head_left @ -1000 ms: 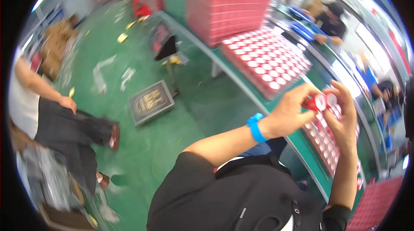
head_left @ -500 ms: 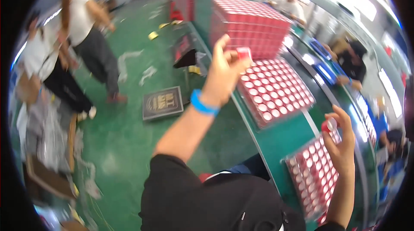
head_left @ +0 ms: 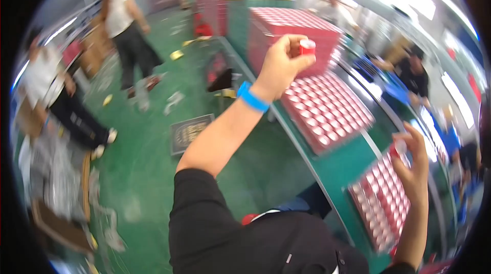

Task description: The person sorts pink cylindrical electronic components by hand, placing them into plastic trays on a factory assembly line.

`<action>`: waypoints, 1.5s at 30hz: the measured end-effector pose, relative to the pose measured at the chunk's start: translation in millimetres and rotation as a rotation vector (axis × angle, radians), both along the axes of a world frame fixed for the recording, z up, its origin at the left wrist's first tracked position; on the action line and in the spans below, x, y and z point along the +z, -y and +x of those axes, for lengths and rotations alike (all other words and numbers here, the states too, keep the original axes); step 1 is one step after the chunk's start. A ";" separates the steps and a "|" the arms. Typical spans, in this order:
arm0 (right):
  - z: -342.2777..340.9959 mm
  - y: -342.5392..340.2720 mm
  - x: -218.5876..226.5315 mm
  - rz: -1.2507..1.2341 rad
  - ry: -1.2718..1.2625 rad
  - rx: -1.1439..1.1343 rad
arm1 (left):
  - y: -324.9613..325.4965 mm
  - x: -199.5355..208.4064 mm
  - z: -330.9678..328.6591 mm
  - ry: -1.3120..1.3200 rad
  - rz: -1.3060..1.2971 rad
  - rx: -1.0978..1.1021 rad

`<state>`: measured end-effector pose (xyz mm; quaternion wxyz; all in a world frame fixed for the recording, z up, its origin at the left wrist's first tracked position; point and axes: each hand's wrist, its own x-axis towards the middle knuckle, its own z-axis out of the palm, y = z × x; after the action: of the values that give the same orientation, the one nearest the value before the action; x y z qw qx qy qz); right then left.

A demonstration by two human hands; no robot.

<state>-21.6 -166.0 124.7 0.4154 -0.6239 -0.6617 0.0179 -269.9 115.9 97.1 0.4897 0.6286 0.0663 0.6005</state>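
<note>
My left hand point(head_left: 280, 69), with a blue band at its wrist, is raised over the far end of the green bench. Thumb and fingers pinch a small red cylinder point(head_left: 307, 47) with a pale round top. Lower right, my right hand point(head_left: 417, 173) grips another small red cylinder point(head_left: 397, 149) with a pale, shiny end. Below and left of that hand lies a block of similar red cylinders point(head_left: 376, 197), packed in rows with pale tops. A second block point(head_left: 327, 113) lies farther along the bench, below my left hand. Blur hides finer detail.
A tall stack of red packs point(head_left: 291, 39) stands at the bench's far end. Along the right runs a conveyor line, with a co-worker in black point(head_left: 413, 74) beyond it. A dark printed mat point(head_left: 188, 133) and plastic scraps lie on the green floor point(head_left: 138, 182). Two people stand at left.
My left hand has shifted slightly right, turning its cylinder more upright. My right hand has moved a little right, still gripping its cylinder. One person at left has moved farther back.
</note>
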 end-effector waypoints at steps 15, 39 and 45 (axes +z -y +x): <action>78.7 114.9 -58.6 0.199 -0.234 -0.360 | 197.4 -52.6 247.9 -0.385 0.150 -0.870; 142.8 98.5 -77.3 0.059 -0.231 -0.426 | 181.3 -78.7 313.7 -0.509 0.057 -0.932; 154.8 90.9 -80.0 -0.122 -1.078 -0.273 | 185.4 -63.0 320.0 -0.530 -0.197 -0.936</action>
<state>133.2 -256.9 44.7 0.6568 -0.6292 -0.2668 0.3187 50.1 -69.5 34.1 0.7279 0.6718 -0.0434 0.1303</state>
